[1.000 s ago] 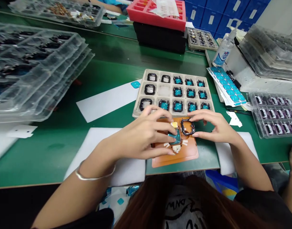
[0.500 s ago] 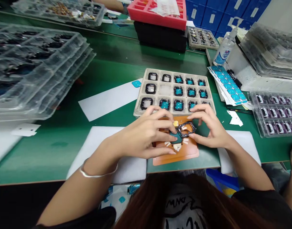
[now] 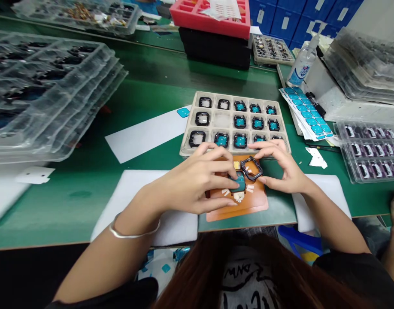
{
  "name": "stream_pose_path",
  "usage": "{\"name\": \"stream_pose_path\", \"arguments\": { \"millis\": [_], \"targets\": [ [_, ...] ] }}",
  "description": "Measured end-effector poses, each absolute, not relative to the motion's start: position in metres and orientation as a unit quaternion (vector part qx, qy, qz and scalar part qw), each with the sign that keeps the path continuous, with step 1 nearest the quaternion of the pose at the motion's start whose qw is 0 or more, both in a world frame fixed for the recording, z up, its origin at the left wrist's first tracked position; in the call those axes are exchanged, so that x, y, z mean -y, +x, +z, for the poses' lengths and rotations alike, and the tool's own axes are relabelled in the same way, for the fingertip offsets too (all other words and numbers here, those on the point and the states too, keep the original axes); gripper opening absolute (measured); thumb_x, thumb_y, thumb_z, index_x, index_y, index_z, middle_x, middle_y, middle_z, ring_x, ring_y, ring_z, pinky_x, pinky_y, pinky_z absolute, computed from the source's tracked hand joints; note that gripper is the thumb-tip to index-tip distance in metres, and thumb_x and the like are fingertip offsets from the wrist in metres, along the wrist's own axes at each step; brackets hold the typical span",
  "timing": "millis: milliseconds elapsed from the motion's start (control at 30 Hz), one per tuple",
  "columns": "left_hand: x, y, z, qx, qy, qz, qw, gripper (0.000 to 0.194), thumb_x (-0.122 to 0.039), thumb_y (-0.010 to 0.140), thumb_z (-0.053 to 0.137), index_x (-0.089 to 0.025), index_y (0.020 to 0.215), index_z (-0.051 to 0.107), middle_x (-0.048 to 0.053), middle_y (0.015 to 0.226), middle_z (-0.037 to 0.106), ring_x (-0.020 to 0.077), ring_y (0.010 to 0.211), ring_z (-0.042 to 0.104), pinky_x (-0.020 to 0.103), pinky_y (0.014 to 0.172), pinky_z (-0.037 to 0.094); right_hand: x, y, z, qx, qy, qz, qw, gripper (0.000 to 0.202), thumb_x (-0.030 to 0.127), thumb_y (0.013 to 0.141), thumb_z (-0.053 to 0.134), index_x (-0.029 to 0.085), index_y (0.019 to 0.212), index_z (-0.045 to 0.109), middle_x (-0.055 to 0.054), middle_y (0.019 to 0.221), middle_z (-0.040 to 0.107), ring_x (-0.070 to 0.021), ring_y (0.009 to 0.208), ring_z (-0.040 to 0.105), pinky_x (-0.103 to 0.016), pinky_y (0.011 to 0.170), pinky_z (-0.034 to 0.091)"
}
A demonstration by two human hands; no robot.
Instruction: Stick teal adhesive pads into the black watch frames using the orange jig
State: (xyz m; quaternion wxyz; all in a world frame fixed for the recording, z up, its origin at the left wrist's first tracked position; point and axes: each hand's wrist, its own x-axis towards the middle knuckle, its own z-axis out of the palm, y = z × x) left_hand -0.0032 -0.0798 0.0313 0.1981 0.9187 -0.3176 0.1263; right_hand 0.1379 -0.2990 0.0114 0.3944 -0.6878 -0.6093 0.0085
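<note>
My left hand [image 3: 197,180] reaches over the orange mat [image 3: 251,206], its fingertips on a teal rounded-square plate [image 3: 238,183] with a dark edge. The thumb lies apart, just below the plate. Beside it, my right hand [image 3: 280,169] grips a black square frame [image 3: 251,168] at its right edge with thumb and fingertip; the other fingers are raised. This frame is tilted and close to the plate's upper right corner; I cannot tell whether they touch. Behind the hands, a pale compartment tray [image 3: 216,122] holds black frames, several with teal inside.
A white strip [image 3: 145,135] with one teal sticker lies left of the tray. Teal sticker sheets [image 3: 308,113], a clear bottle [image 3: 301,66] and a tray of purple parts [image 3: 374,152] are on the right. Stacked clear trays [image 3: 55,94] stand left, a red bin [image 3: 213,17] behind.
The black frame has turned and shifted slightly, showing more of its opening. More of the teal plate shows under my left fingers. My right fingers have shifted slightly along the frame.
</note>
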Motion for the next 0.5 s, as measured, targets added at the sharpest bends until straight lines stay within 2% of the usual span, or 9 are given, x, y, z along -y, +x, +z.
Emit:
{"name": "stream_pose_path", "arguments": {
  "millis": [67, 167, 400, 500],
  "targets": [
    [0.08, -0.004, 0.031, 0.32, 0.918, 0.127, 0.198, 0.021, -0.04, 0.091, 0.062, -0.023, 0.096, 0.073, 0.004, 0.097, 0.072, 0.024, 0.102, 0.055, 0.043, 0.092, 0.032, 0.302, 0.146, 0.014, 0.631, -0.678, 0.033, 0.377, 0.023, 0.033, 0.086, 0.062, 0.024, 0.106, 0.059, -0.008, 0.134, 0.063, -0.0278, 0.12, 0.049, -0.051, 0.101, 0.039],
    [0.08, -0.005, 0.033, 0.323, 0.917, 0.132, 0.195, 0.021, -0.04, 0.091, 0.063, -0.022, 0.092, 0.073, 0.004, 0.097, 0.072, 0.0243, 0.102, 0.055, 0.043, 0.093, 0.031, 0.303, 0.152, 0.014, 0.648, -0.67, 0.046, 0.359, 0.015, 0.028, 0.087, 0.064, 0.025, 0.101, 0.064, -0.003, 0.129, 0.068, -0.0259, 0.119, 0.05, -0.051, 0.102, 0.039],
    [0.082, -0.006, 0.034, 0.321, 0.92, 0.13, 0.185, 0.024, -0.041, 0.093, 0.06, -0.021, 0.095, 0.073, 0.005, 0.093, 0.071, 0.0242, 0.099, 0.054, 0.042, 0.09, 0.031, 0.301, 0.145, 0.018, 0.639, -0.676, 0.021, 0.367, 0.029, 0.041, 0.081, 0.077, 0.023, 0.103, 0.072, -0.005, 0.122, 0.072, -0.0254, 0.111, 0.055, -0.048, 0.097, 0.045],
    [0.083, -0.007, 0.034, 0.317, 0.923, 0.12, 0.183, 0.025, -0.043, 0.093, 0.06, -0.022, 0.094, 0.073, 0.004, 0.092, 0.071, 0.0238, 0.099, 0.054, 0.042, 0.091, 0.031, 0.302, 0.143, 0.018, 0.634, -0.681, -0.007, 0.367, 0.027, 0.041, 0.08, 0.078, 0.024, 0.101, 0.075, -0.005, 0.119, 0.074, -0.0258, 0.108, 0.055, -0.047, 0.094, 0.047]
  ]
}}
